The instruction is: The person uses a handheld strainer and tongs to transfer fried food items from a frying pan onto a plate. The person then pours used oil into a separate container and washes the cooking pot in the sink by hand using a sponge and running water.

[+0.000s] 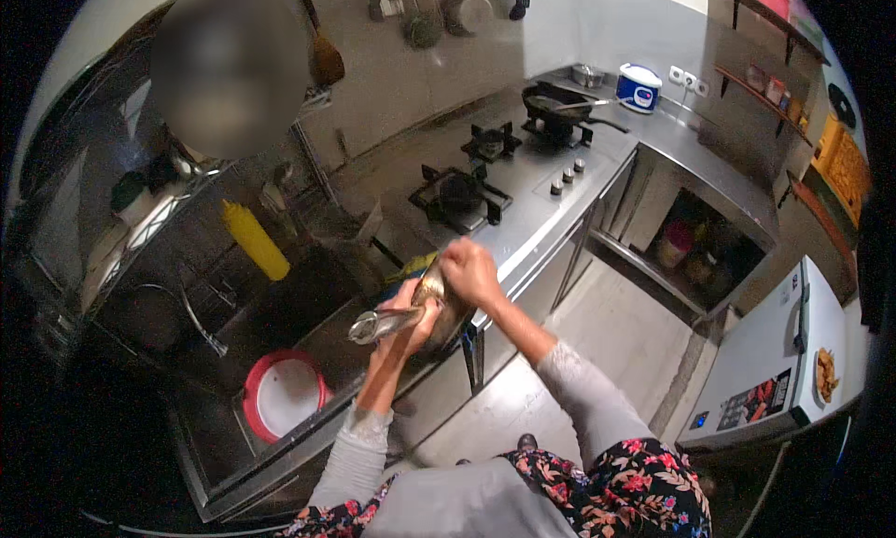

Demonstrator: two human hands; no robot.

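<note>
My left hand (413,321) is wrapped around a shiny metal utensil (381,324) whose rounded end points toward the sink. A wider metal part (431,284), apparently of the same utensil, rises between my hands. My right hand (470,270) is curled against its upper side; whether anything sits inside those fingers is hidden. Behind and below my hands, by the counter's front edge, is a partly covered item with yellow and blue patches (418,263). To the left, a round red-rimmed basin with a white inside (287,398) rests in the sink area.
A curved faucet (199,324) and a yellow squeeze bottle (255,240) stand left. Ahead, the steel cooktop has burners (462,195), knobs (568,176) and a black pan (556,104). A blue-white rice cooker (638,88) occupies the corner. At right stands a white chest freezer (756,356).
</note>
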